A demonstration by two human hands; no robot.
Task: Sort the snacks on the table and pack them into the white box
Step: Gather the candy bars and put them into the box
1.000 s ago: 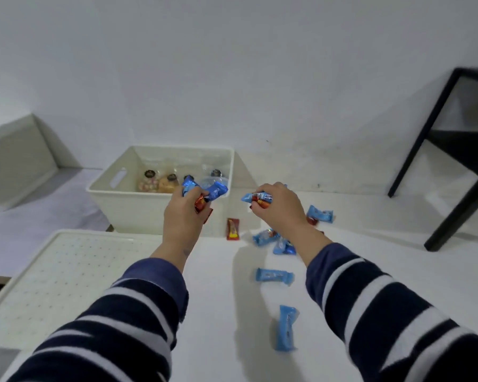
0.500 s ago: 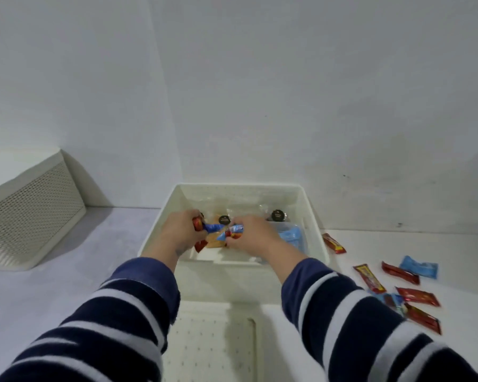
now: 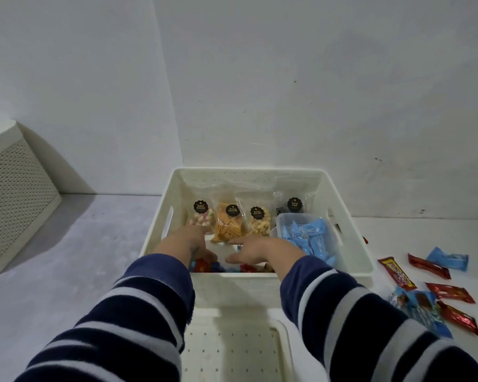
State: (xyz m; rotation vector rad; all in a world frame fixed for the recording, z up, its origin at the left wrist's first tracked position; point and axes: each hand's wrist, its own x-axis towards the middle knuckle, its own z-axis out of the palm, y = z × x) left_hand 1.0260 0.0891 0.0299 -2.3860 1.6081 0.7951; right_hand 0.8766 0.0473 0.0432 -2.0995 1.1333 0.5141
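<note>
The white box (image 3: 260, 170) stands against the wall with both my hands lowered into its near side. My left hand (image 3: 186, 241) bends its fingers down onto red and blue small snacks (image 3: 202, 265) at the box's near wall; its grip is hidden. My right hand (image 3: 257, 250) hovers with fingers spread over more small wrappers (image 3: 247, 268). Several clear snack bags (image 3: 229, 223) with black labels stand along the far side. A clear tub of light-blue packets (image 3: 307, 237) fills the right part of the box.
Loose red wrappers (image 3: 428, 266) and blue wrappers (image 3: 448, 261) lie on the table right of the box. A perforated white lid (image 3: 232, 351) lies just in front of the box. A perforated white bin (image 3: 14, 194) stands at the far left by the wall.
Both hands carried small snacks from the table to the box, then dropped lower into it. The right hand's fingers have spread and wrappers now lie beneath both hands.
</note>
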